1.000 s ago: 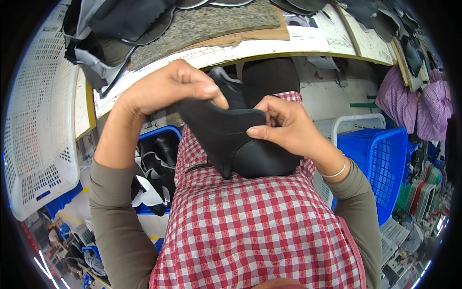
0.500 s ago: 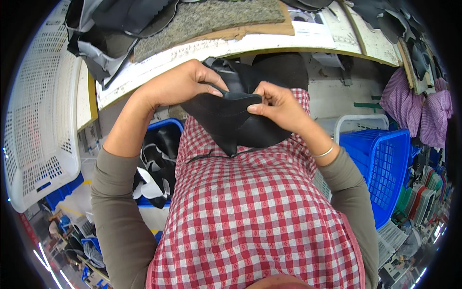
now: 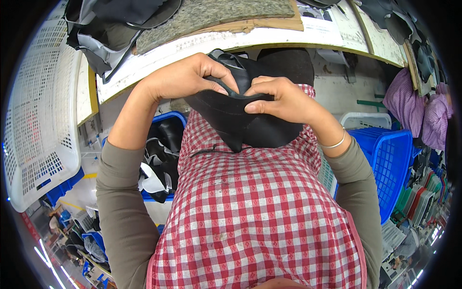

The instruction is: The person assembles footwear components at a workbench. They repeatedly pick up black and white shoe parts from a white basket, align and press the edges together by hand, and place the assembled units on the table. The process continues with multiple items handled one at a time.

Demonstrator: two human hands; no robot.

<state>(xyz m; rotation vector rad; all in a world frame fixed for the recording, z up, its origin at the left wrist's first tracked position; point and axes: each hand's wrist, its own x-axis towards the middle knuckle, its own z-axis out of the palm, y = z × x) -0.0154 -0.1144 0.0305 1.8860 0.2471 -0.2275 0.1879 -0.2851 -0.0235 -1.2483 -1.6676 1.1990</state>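
Observation:
A black stitched shoe upper (image 3: 260, 126) lies across my lap, over the red-and-white checked apron (image 3: 240, 212). My left hand (image 3: 199, 79) pinches its top edge from the left, thumb on the near side and fingers behind. Close beside it, my right hand (image 3: 281, 98) grips the same edge, its thumb pressed on the outer face and its fingers over the rim. Both hands are closed on the piece. Part of the lining shows between them, and the fingertips on the far side are partly hidden. More black material (image 3: 236, 67) shows just behind the piece.
Ahead stands a white worktable (image 3: 163, 55) with a worn grey board (image 3: 216, 20) and black cut pieces (image 3: 108, 41). A white basket (image 3: 41, 120) is on the left. A blue crate (image 3: 166, 116) of pieces sits by my left forearm; a blue basket (image 3: 392, 164) is at right.
My right hand has shifted left along the edge, nearer my left hand, and its fingers now reach over the rim. The view has shifted slightly.

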